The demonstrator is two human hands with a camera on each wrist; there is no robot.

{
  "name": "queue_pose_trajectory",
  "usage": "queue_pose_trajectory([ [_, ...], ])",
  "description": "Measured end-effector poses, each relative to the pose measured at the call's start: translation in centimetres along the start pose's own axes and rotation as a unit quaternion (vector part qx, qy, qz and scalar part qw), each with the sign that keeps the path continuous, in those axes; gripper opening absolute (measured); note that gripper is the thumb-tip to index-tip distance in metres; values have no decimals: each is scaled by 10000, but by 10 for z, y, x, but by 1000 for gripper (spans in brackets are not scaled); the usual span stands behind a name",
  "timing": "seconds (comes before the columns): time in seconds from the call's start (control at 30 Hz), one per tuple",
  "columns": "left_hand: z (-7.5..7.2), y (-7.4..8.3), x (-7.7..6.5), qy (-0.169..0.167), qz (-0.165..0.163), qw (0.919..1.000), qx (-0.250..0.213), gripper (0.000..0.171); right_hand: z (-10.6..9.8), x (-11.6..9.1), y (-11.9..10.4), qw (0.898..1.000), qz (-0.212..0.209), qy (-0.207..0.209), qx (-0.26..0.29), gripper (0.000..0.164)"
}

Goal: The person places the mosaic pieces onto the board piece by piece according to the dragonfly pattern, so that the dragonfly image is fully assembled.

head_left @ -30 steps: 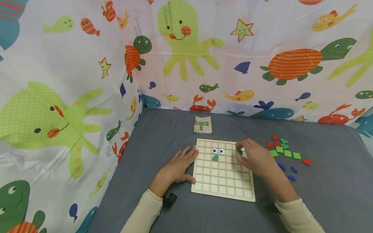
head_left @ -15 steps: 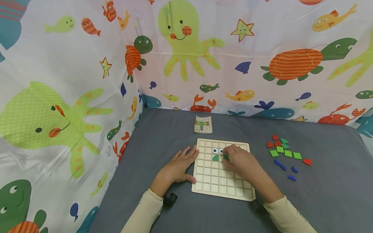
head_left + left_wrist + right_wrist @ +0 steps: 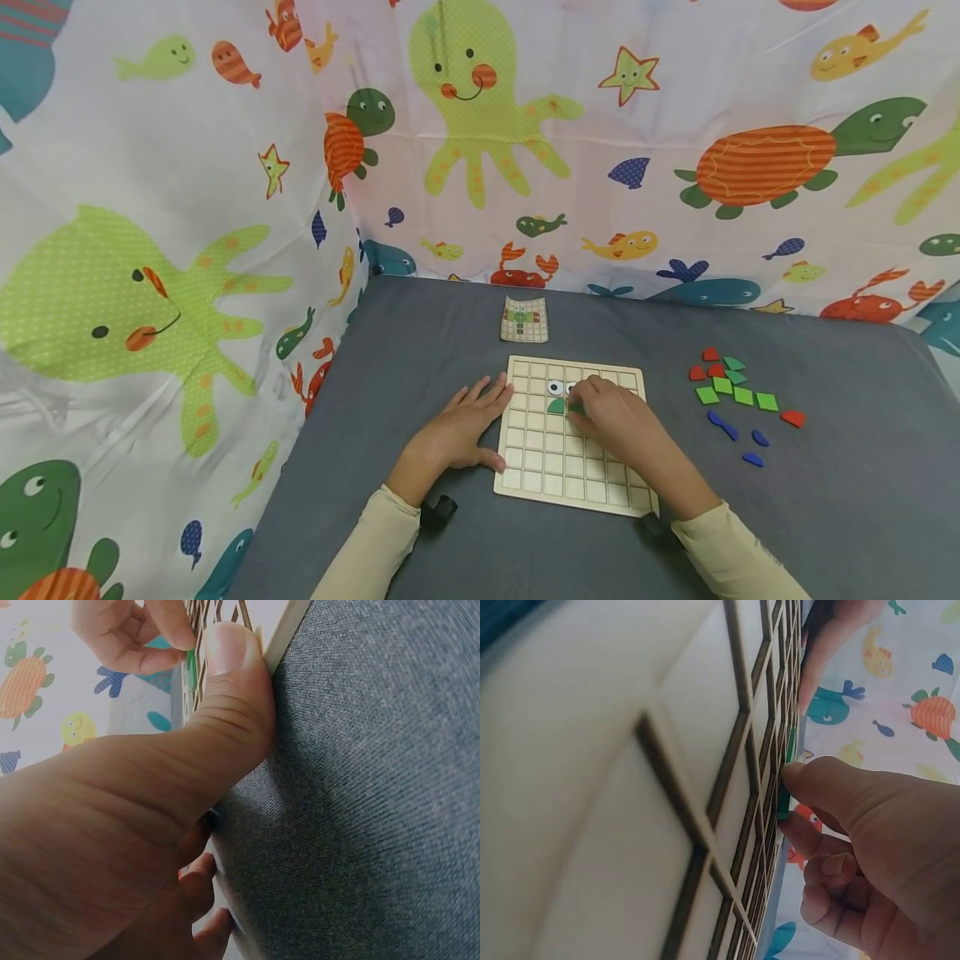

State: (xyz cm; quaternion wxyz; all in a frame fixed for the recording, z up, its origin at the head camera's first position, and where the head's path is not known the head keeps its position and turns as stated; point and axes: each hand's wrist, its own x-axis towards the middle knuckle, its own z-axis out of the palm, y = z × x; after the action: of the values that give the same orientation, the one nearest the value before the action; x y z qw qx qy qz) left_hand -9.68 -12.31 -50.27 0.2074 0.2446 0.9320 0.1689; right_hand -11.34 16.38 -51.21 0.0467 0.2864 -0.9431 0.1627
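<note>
A wooden grid board lies on the grey cloth, its squares framed by raised ridges. My left hand rests at the board's left edge, fingers spread, with the thumb tip against the rim in the left wrist view. Between the thumb and fingers of my right hand is a green quarter-round piece, pinched right at the grid under the eyes. Just left of it, another green piece fills a square below a white eye piece. A second eye is partly hidden by my right fingers.
Right of the board lie loose pieces: red ones, light green squares, dark green ones and blue ones. A small pattern card sits behind the board. A printed sea-animal curtain borders the cloth.
My right hand has moved left across the board with the green quarter-round piece, from the right columns to the square beside the other green piece. The left hand stays at the board's edge.
</note>
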Motion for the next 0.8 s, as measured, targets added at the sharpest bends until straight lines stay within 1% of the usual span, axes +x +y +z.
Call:
queue_pose_trajectory([
  [0.27, -1, 0, -1, 15, -12, 10000, 16, 121, 0, 1, 1, 9999, 82, -87, 41, 21],
  [0.63, -1, 1, -1, 14, -44, 10000, 73, 121, 0, 4, 0, 9995, 184, -235, -37, 23],
  [0.8, 0, 0, -1, 10, -43, 10000, 47, 121, -2, 3, -1, 9996, 153, -238, -46, 23],
])
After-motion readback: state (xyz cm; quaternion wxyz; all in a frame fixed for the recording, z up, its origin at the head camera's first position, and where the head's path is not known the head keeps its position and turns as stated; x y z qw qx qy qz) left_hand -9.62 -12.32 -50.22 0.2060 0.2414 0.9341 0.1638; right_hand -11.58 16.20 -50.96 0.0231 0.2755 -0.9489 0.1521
